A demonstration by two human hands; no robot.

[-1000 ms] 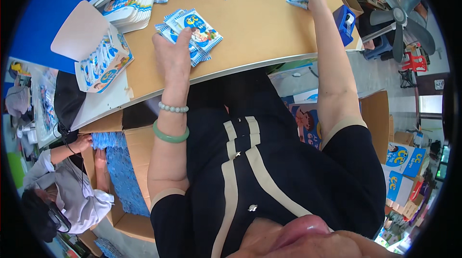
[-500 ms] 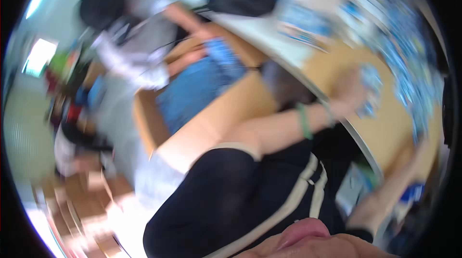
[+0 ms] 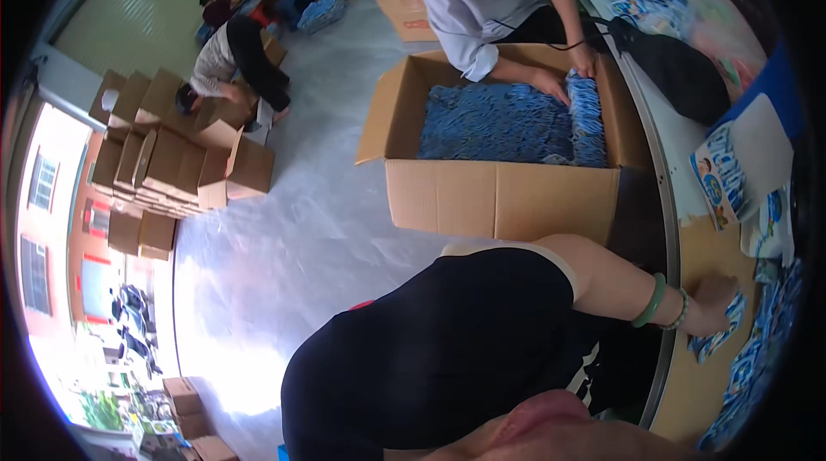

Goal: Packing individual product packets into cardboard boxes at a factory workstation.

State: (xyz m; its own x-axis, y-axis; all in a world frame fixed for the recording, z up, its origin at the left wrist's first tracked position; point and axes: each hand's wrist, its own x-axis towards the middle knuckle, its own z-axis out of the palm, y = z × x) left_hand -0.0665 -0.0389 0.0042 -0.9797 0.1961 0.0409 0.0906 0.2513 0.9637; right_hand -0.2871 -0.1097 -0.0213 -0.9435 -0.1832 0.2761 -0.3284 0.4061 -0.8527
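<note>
My left hand [image 3: 712,299], with a green bangle and a beaded bracelet on its arm, is at the table on the right. Its fingers are closed around a small bunch of blue-and-white packets [image 3: 719,334], held just over the tan tabletop [image 3: 701,405]. A long heap of similar packets [image 3: 761,358] lies to the right of the hand. Beyond it stands an open display box [image 3: 718,170] with packets inside. My right hand is out of view.
Left of the table, a large open carton [image 3: 503,194] holds rows of blue packets [image 3: 495,126]. A co-worker's hands [image 3: 551,82] are inside it. A black bag [image 3: 675,74] lies on the table. Stacked cartons [image 3: 163,151] and a bending person [image 3: 237,65] are farther left.
My head view has swung left, showing more floor and the stacked cartons. My right arm has left the picture. My left hand still holds packets at the table.
</note>
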